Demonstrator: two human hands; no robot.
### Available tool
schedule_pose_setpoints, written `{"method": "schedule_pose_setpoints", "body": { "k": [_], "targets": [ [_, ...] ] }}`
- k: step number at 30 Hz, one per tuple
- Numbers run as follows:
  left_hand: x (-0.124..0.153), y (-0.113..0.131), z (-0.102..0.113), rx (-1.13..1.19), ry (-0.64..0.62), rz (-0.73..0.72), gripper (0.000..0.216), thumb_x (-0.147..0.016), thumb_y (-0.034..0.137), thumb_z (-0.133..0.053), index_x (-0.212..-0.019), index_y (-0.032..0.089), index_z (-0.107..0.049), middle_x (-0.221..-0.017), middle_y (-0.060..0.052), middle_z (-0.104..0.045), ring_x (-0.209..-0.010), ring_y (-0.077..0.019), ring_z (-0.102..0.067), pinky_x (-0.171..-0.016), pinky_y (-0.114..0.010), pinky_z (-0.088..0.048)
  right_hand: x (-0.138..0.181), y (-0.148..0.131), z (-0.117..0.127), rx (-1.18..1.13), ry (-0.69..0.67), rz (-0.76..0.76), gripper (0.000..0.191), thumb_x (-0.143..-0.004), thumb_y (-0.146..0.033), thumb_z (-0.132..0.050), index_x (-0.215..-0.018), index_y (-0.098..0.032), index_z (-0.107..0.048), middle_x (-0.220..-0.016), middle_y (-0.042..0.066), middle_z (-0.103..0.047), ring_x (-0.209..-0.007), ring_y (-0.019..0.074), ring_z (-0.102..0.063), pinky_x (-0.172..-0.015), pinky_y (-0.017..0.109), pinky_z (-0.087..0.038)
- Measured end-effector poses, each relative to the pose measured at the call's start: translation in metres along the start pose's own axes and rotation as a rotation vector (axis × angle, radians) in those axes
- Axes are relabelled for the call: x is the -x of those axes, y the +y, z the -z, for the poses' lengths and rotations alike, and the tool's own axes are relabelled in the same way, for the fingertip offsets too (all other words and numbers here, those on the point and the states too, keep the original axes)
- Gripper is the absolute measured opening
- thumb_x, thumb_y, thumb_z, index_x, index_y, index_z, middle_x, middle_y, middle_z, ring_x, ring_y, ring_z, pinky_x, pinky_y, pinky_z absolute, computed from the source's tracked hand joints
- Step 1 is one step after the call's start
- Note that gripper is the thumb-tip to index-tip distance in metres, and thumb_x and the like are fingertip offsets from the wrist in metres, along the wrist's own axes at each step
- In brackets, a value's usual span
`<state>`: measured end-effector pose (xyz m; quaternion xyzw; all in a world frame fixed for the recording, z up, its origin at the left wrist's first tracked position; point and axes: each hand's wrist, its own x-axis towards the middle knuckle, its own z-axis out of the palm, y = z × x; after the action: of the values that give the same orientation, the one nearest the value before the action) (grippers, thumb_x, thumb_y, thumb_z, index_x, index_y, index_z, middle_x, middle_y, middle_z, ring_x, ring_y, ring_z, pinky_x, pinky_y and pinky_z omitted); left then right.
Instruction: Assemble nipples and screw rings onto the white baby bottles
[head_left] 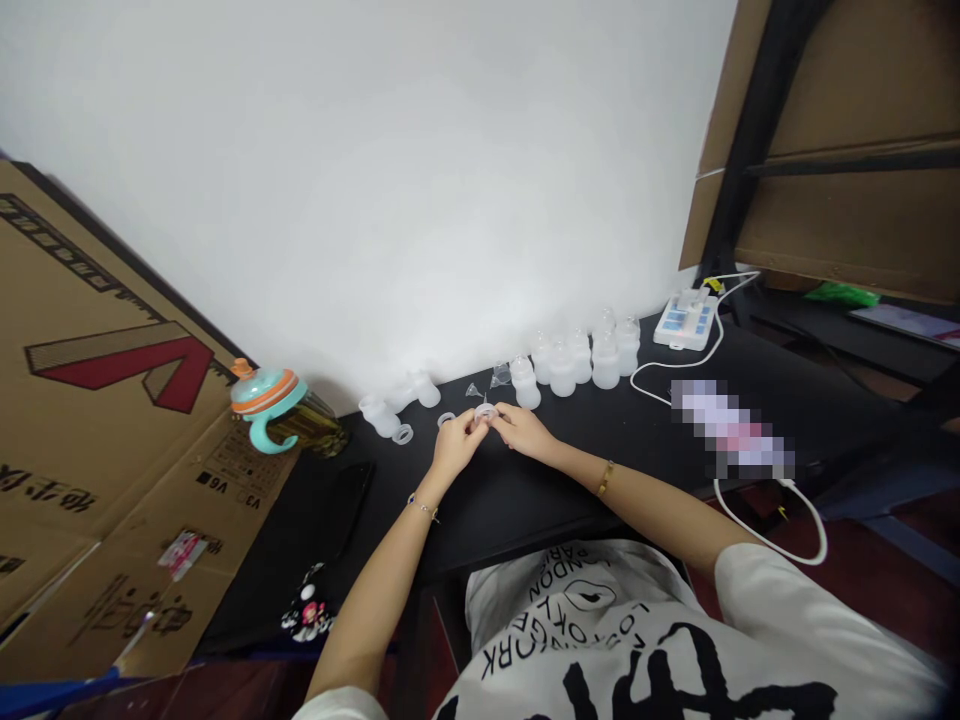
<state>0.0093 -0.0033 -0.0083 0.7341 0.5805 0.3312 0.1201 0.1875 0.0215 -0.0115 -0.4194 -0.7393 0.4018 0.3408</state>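
Note:
Pinched between both hands is a white bottle collar ring [486, 411] with a clear teat tip poking up from it. My left hand [456, 443] closes on its left side, and my right hand [521, 430] grips the right side. Just behind the fingers lie clear silicone teats [500, 375]. Another collar ring [446, 420] sits left of my left hand, and one more [403, 434] leans by a bottle lying on its side [380, 415]. Right of my hands, an assembled feeding bottle [526, 384] stands upright in front of several similar bottles [606, 362].
A teal-lidded jug [281, 410] stands at the left beside a large cardboard box [120, 430]. A dark flat device [352, 510] lies near the left edge. At the right are a power strip [685, 320], a white cable [652, 368] and a pixelated object [731, 428]. A white wall [420, 200] backs the black table.

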Motion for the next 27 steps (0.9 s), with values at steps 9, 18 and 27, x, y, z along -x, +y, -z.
{"method": "schedule_pose_setpoints", "body": {
  "k": [9, 18, 27],
  "targets": [
    [-0.0001, -0.0015, -0.0008, -0.003, 0.007, 0.0, 0.032, -0.092, 0.043, -0.051, -0.068, 0.021, -0.052, -0.055, 0.004, -0.052, -0.054, -0.0131, -0.049, -0.059, -0.026, -0.031, 0.0003, -0.0001, 0.0005, -0.01, 0.001, 0.001, 0.027, -0.1, -0.04, -0.052, -0.079, -0.022, -0.054, -0.059, -0.006, -0.055, -0.053, 0.012, -0.054, -0.056, 0.022, -0.035],
    [0.0, -0.0015, -0.0002, 0.008, 0.007, 0.001, 0.033, -0.093, 0.044, -0.051, -0.069, 0.021, -0.053, -0.055, 0.004, -0.052, -0.054, -0.0131, -0.049, -0.058, -0.026, -0.03, 0.0001, -0.0002, 0.0009, 0.005, 0.001, 0.011, 0.028, -0.1, -0.04, -0.051, -0.078, -0.022, -0.055, -0.06, -0.005, -0.057, -0.055, 0.0126, -0.055, -0.058, 0.023, -0.037],
    [0.0005, 0.0016, 0.0013, -0.003, 0.007, -0.008, 0.033, -0.094, 0.045, -0.05, -0.071, 0.021, -0.056, -0.056, 0.004, -0.053, -0.055, -0.0138, -0.05, -0.059, -0.026, -0.031, 0.0011, -0.002, 0.0015, -0.007, 0.003, 0.008, 0.028, -0.1, -0.04, -0.051, -0.078, -0.022, -0.053, -0.059, -0.006, -0.056, -0.053, 0.0124, -0.054, -0.057, 0.023, -0.037]
  ]
}}
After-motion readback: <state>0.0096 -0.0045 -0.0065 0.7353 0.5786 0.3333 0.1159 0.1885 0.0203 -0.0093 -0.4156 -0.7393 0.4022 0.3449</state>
